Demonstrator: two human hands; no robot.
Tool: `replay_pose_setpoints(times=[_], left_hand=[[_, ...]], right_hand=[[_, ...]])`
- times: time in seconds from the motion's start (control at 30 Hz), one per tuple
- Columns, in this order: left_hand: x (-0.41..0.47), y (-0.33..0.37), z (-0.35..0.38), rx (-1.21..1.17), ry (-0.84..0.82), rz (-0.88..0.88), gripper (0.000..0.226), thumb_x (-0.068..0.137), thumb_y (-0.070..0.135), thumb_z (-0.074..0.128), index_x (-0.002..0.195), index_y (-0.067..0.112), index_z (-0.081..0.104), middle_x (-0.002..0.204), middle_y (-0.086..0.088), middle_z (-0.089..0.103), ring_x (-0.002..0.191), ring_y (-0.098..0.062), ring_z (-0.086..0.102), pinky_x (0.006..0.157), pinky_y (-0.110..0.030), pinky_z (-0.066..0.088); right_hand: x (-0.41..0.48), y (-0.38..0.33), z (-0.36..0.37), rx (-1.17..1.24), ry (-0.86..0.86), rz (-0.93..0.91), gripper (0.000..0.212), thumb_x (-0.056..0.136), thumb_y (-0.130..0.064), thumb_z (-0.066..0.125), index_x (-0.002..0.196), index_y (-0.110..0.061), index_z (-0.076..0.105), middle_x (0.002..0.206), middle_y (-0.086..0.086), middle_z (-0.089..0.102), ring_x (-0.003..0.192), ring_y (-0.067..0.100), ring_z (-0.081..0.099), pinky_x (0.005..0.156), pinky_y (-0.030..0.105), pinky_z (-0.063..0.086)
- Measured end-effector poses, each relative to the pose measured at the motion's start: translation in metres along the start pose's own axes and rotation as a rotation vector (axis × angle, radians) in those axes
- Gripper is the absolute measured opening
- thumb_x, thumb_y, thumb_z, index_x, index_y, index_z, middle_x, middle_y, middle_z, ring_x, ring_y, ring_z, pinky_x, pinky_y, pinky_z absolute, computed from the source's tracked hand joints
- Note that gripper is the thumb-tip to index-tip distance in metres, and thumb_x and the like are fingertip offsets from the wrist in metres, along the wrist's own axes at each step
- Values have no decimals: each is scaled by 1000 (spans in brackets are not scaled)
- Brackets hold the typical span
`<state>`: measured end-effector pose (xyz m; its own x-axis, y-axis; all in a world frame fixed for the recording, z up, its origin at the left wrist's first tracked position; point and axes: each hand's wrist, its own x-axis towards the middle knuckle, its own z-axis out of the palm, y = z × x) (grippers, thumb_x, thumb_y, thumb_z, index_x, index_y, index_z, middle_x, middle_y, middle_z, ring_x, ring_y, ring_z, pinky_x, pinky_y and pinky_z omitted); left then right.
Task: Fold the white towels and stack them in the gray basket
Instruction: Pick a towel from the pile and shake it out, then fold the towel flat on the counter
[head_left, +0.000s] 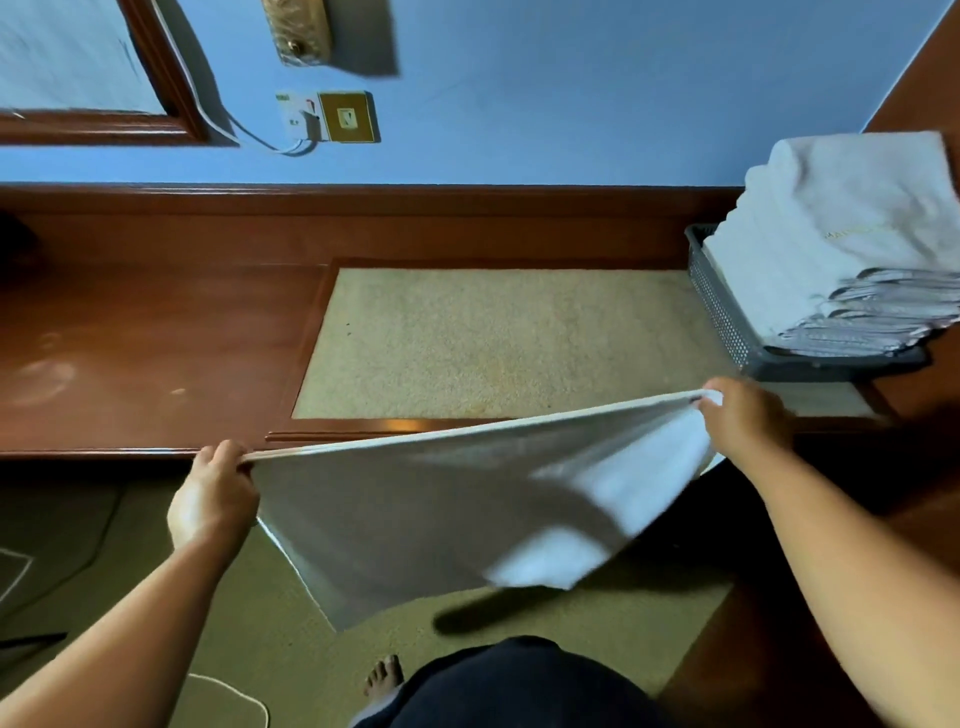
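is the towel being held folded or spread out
Spread out: the left hand and right hand hold the towel stretched by its top corners, rest hanging loose.

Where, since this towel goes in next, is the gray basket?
In the head view, the gray basket sits at the far right on the wooden counter, just beyond the right hand, with a stack of folded towels in it.
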<state>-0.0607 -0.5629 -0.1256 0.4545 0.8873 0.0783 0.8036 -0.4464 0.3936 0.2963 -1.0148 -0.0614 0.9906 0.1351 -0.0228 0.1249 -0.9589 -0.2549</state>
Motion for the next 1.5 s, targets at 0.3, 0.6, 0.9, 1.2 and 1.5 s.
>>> replay_pose_setpoints(times=[0.3, 0.6, 0.9, 1.2, 1.5], left_hand=[[-12, 28, 15, -1226, 21, -755, 16, 105, 11, 42, 117, 20, 46, 125, -12, 63, 111, -30, 69, 70, -30, 60], [69, 105, -29, -1540, 403, -849, 22, 96, 6, 52, 99, 27, 57, 94, -2, 63, 96, -25, 65, 78, -38, 62], [251, 151, -12, -1192, 355, -628, 19, 84, 14, 54, 94, 20, 69, 76, 7, 61, 69, -13, 59, 61, -24, 52], [415, 204, 73, -888, 45, -520, 36, 100, 27, 50, 136, 22, 53, 127, -4, 58, 106, -23, 60, 86, -31, 50], [324, 196, 184, -275, -479, 191, 65, 98, 28, 64, 155, 19, 34, 169, -11, 8, 152, -28, 24, 116, -39, 31]], right_hand=[[-48, -2, 85, 1140, 51, 850, 30, 87, -17, 75, 112, -2, 69, 98, 13, 64, 90, 25, 63, 80, 37, 50], [35, -82, 48, 1385, 244, 751, 22, 87, -21, 71, 102, -5, 66, 97, 4, 62, 89, 21, 67, 76, 25, 56], [173, -151, 26, 1056, 372, 296, 22, 84, -19, 67, 105, -13, 71, 92, 3, 66, 82, 18, 59, 71, 28, 49], [335, -229, 62, 804, 242, 162, 37, 93, -25, 65, 129, -21, 62, 131, 8, 61, 117, 23, 59, 100, 31, 47], [263, -172, 194, 462, -220, 215, 63, 85, -11, 69, 144, -13, 48, 142, 15, 51, 130, 32, 50, 108, 41, 43]])
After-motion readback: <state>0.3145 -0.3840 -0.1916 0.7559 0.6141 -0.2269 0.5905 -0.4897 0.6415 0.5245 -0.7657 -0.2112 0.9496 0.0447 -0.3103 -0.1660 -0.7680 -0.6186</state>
